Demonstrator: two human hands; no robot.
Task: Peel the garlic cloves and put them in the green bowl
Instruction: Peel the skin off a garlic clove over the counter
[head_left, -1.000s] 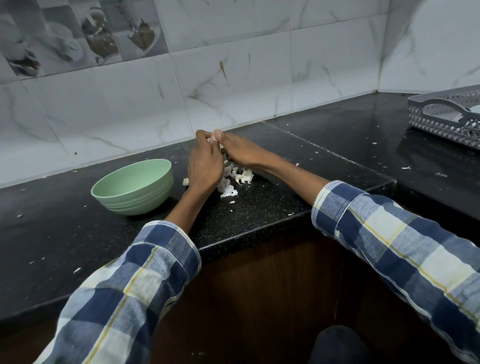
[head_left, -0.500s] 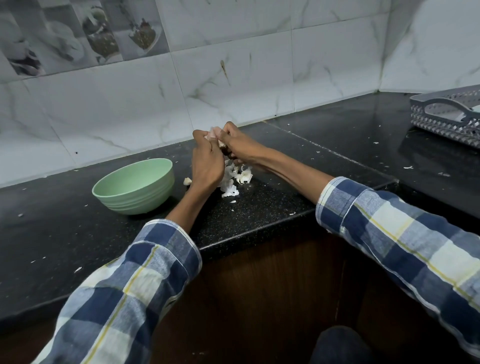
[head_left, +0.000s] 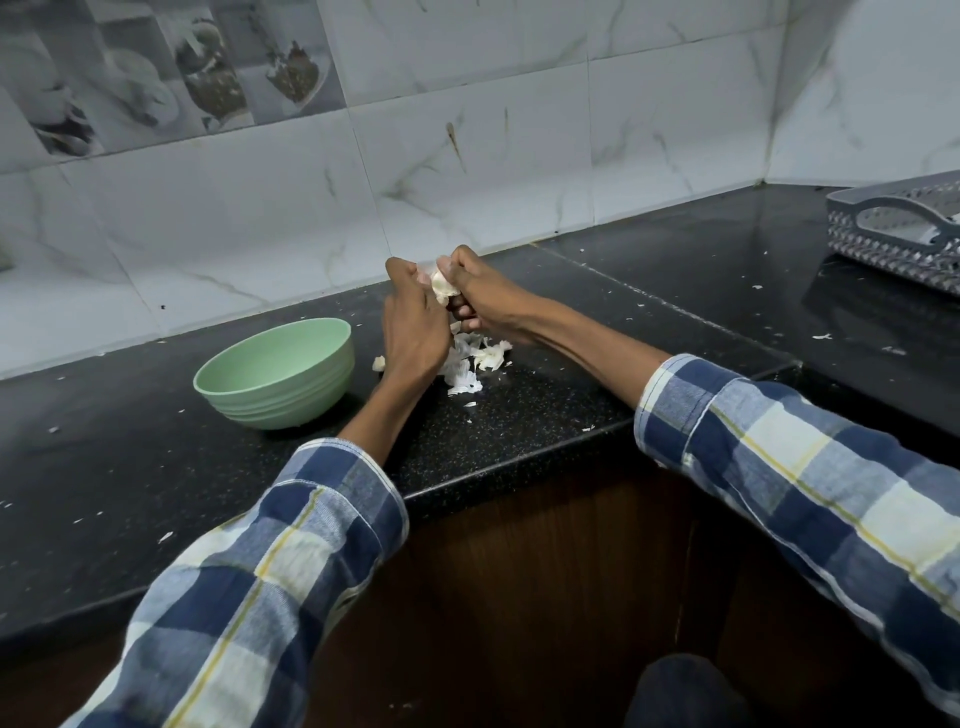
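Pale garlic clove (head_left: 440, 283) between curled hands (head_left: 447, 306)

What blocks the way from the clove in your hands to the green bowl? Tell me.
Nothing visible does. The garlic clove is held between both hands above the counter, and the green bowl sits open beside the left hand; only bare countertop lies between.

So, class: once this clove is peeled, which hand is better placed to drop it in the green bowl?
Probably the left hand: it is nearer the bowl, which sits just to its left, while the right hand would have to cross over it.
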